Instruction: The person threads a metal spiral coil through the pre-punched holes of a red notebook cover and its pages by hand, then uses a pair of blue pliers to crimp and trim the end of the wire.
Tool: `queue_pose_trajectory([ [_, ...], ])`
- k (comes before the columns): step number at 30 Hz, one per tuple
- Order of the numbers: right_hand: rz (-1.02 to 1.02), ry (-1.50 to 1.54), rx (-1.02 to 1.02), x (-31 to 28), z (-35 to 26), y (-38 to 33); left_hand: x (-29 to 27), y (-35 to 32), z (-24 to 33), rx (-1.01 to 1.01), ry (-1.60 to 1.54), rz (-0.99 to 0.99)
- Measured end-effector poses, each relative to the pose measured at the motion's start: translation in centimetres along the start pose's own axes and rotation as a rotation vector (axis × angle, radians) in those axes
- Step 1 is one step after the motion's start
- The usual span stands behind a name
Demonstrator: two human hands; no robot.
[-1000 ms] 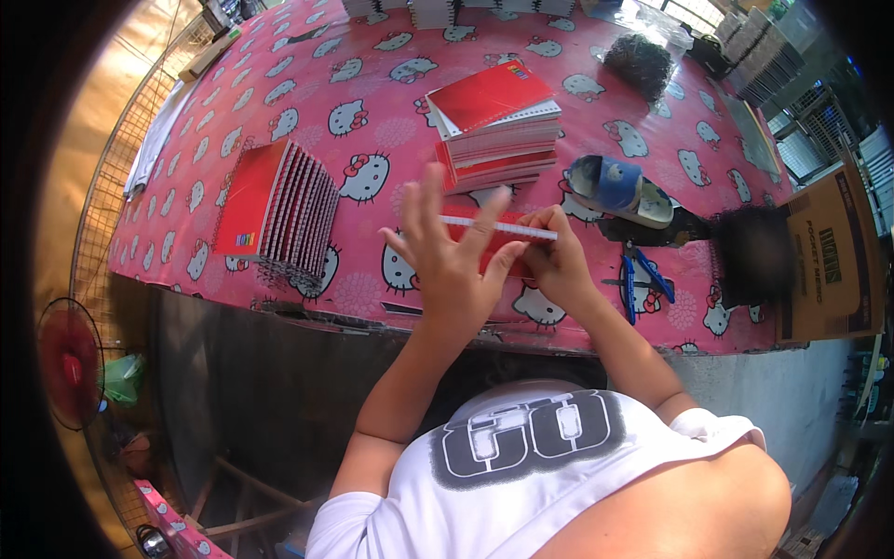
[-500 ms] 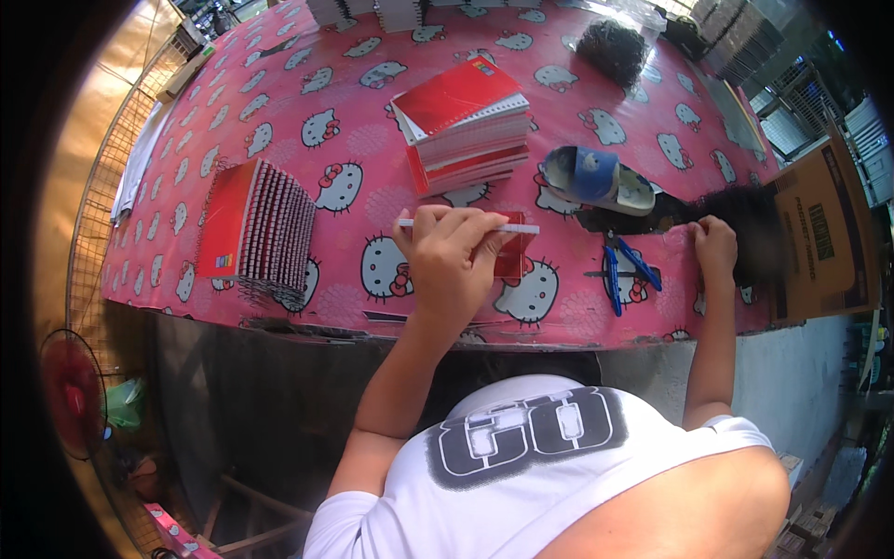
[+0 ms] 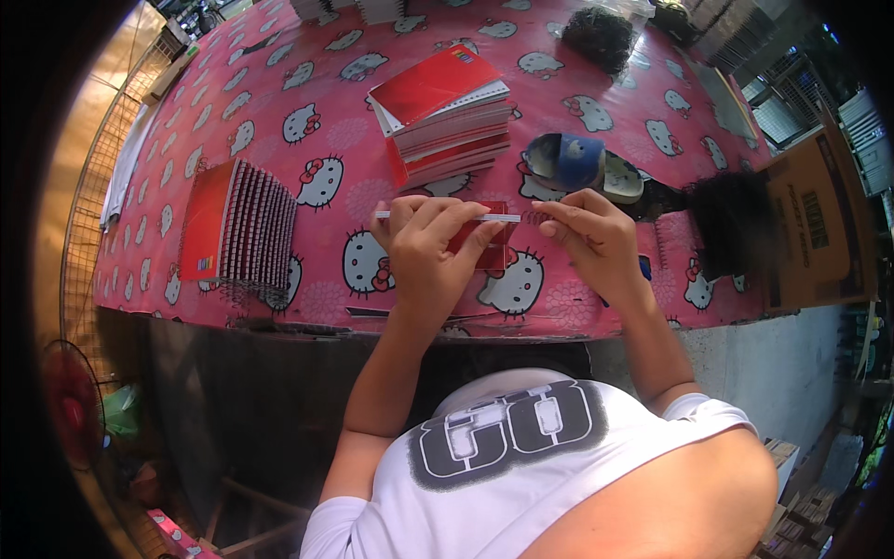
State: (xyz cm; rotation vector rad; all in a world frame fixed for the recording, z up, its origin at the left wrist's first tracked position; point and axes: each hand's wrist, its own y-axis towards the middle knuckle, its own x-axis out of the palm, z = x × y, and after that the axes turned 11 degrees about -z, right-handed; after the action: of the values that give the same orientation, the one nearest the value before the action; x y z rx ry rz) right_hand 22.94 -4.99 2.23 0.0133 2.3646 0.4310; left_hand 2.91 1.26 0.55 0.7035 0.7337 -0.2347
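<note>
- Notebook (image 3: 484,240) is resting under the left hand (image 3: 430,250), fingers clamped on it;
- right hand (image 3: 587,228) is pinching the wire spiral (image 3: 538,216) beside it.

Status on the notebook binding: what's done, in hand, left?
Done, by the look of it: the stack of red spiral-bound notebooks and the upright row at left. In hand: left hand holds a red notebook on edge; right hand is at its end by a wire coil. What is left is not visible.
</note>
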Motion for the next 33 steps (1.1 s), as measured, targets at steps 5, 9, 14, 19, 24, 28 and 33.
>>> queue_pose_trajectory([
  [5,0.133,-0.016,-0.071,0.3,0.1,0.7,0.0,0.1,0.2,0.019,-0.012,-0.001],
  [9,-0.095,0.146,-0.049,-0.3,-0.2,1.4,0.1,0.0,0.1,0.019,-0.018,0.004],
  [14,-0.277,0.463,0.276,-1.0,-0.6,1.9,-0.2,0.0,0.4,0.016,-0.011,0.008],
  [19,-0.107,-0.001,-0.013,0.7,-1.8,1.5,-0.2,-0.3,0.0,0.025,-0.015,-0.008],
  [24,-0.022,-0.139,-0.083,1.5,-2.4,1.9,-0.3,-0.4,-0.1,0.037,-0.016,-0.012],
  [28,-0.021,-0.187,-0.069,1.6,-2.6,2.0,-0.3,-0.3,0.0,0.038,0.0,-0.012],
  [33,-0.037,-0.283,-0.03,0.1,-0.8,1.8,0.1,-0.8,-0.6,0.043,-0.043,0.0],
])
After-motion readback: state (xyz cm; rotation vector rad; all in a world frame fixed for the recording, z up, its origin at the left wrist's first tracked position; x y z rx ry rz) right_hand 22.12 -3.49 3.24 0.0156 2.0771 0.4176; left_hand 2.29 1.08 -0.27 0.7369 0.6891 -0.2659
